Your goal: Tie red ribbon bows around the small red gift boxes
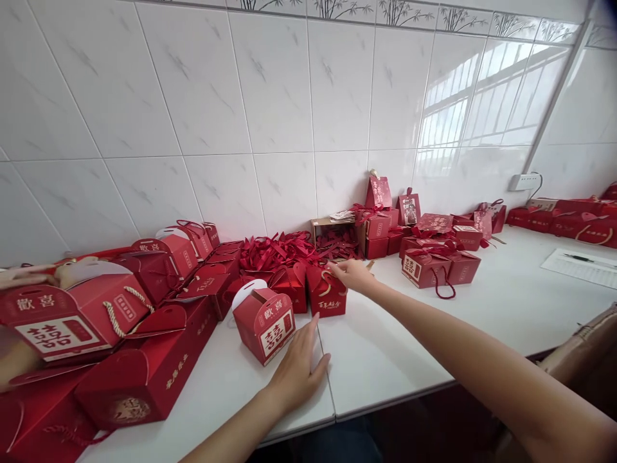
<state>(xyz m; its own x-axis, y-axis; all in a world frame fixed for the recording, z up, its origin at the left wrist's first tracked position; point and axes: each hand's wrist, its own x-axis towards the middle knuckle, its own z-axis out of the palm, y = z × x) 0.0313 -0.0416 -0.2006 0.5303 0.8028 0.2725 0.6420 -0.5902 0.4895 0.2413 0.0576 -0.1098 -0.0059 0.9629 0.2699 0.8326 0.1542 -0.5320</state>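
Note:
My left hand [297, 371] is open on the white table, fingers spread, just right of a red gift box [264, 325] with a white character label and a round white flap. My right hand [353, 275] reaches to the top of a small red box [328, 301] with gold lettering and a cream cord handle. Its fingers are closed at the cord, but what they grip is too small to tell. Another red box [290, 287] stands directly left of that one. Behind them lies a heap of red ribbons [279, 249].
Large red boxes [144, 366] crowd the left side, where another person's hand [24, 276] shows. More boxes [427, 267] stand at the right, near a paper sheet [581, 267] with a pen. The table's front edge [385, 402] runs below my arms; a tiled wall [284, 96] rises behind.

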